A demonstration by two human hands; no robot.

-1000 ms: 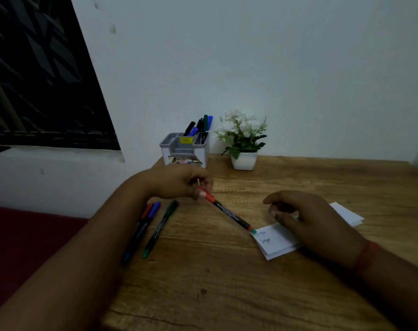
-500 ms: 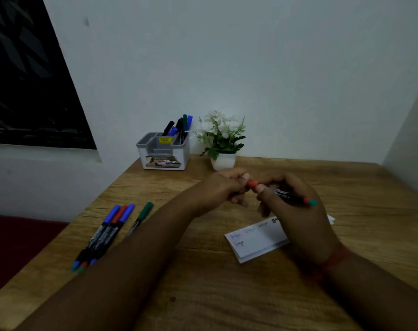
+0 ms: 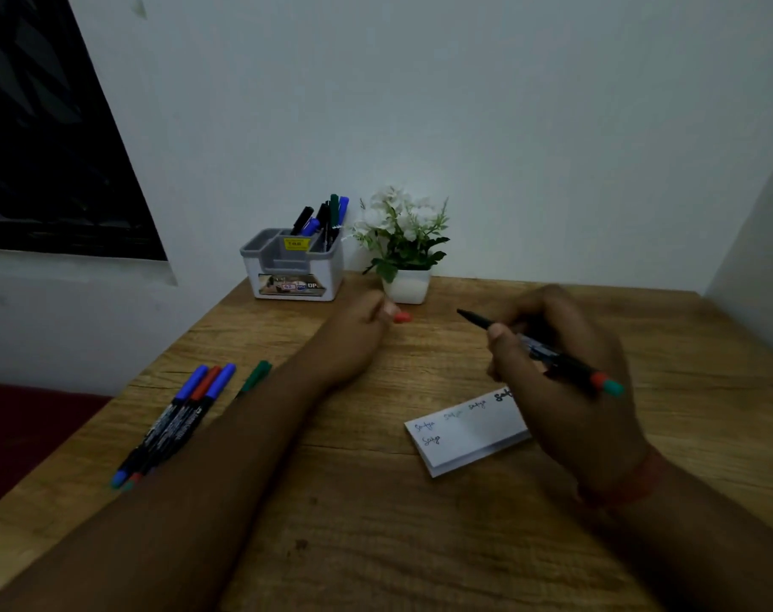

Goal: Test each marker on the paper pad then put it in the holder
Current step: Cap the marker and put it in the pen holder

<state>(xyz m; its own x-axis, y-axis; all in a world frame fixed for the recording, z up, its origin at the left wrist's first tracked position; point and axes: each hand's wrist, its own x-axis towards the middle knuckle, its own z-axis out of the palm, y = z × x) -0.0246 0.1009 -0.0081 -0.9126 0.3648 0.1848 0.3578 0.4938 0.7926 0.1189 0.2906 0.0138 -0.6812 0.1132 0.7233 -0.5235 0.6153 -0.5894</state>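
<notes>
- Right hand point(image 3: 557, 373) grips the uncapped marker point(image 3: 548, 353); long axis runs upper-left to lower-right, bare tip pointing up-left, away from the pad.
- Paper pad point(image 3: 468, 432) lies on the table point(image 3: 376, 523) just below and left of that hand, the nearer one; the tip must swing down toward it.
- Left hand point(image 3: 358, 333) is closed on the red cap point(image 3: 402, 318).
- Pad carries repeated handwriting, possibly "Satya". Holder point(image 3: 294, 269) label shows "OP"; yellow sticker unreadable.
- Four markers point(image 3: 186, 417) wait at left.
</notes>
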